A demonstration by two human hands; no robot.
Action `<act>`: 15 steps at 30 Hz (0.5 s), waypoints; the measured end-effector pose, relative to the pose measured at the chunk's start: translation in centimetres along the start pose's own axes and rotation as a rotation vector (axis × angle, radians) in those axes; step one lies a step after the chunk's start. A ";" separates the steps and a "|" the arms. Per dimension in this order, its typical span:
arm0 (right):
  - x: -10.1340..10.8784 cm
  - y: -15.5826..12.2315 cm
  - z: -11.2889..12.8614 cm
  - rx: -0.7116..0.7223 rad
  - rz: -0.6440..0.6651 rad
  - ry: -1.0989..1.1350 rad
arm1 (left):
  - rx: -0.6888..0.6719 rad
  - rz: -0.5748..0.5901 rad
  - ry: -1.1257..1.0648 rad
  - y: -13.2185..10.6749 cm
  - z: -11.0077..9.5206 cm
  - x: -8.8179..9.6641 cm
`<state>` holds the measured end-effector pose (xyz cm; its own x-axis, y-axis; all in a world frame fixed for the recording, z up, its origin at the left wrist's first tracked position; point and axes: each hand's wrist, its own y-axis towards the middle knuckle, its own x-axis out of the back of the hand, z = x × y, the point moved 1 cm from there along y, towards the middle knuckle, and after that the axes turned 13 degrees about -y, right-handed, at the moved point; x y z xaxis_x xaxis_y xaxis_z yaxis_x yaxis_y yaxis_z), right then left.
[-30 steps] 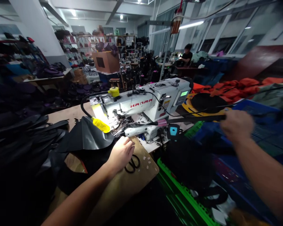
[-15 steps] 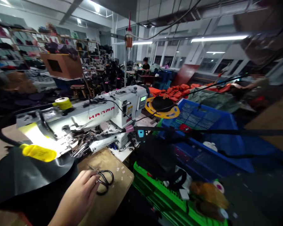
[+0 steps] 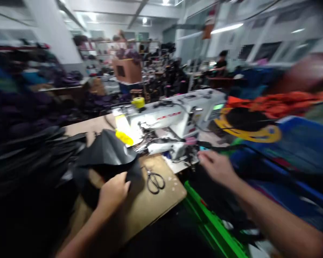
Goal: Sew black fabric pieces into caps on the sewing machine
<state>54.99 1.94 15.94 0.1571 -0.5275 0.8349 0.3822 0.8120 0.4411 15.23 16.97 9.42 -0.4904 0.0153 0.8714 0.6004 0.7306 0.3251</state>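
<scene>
Left hand: lay on the black vinyl sheet, fingers together and slightly curved; whether it gripped the sheet or only pressed on it, I could not tell.
Right hand: open, fingers loosely spread, holding nothing visible, just beside a black strap; blur softened the fingertips.
Sheet: bunched in a peak at the near end of the sewing machine, partly over a wooden board.
Board: scissors lay on it, right of the left hand.
Below right: green crate under the right arm.
Beyond: blue crate, orange fabric, and a seated co-worker far off.
</scene>
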 end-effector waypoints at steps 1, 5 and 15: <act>-4.3 -0.9 4.0 0.111 0.180 0.140 | 0.081 0.087 0.052 -0.2 -0.6 -0.3; -15.3 -0.4 16.2 0.009 0.416 0.379 | 0.196 0.384 0.097 -0.6 -3.6 -1.4; -21.2 2.3 19.9 -0.275 0.224 0.667 | -0.171 0.124 0.395 6.1 -2.3 2.9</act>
<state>34.40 19.94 5.84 0.7427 -0.4671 0.4799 0.4755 0.8724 0.1132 18.96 19.93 14.74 -0.1491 -0.1910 0.9702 0.7514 0.6159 0.2367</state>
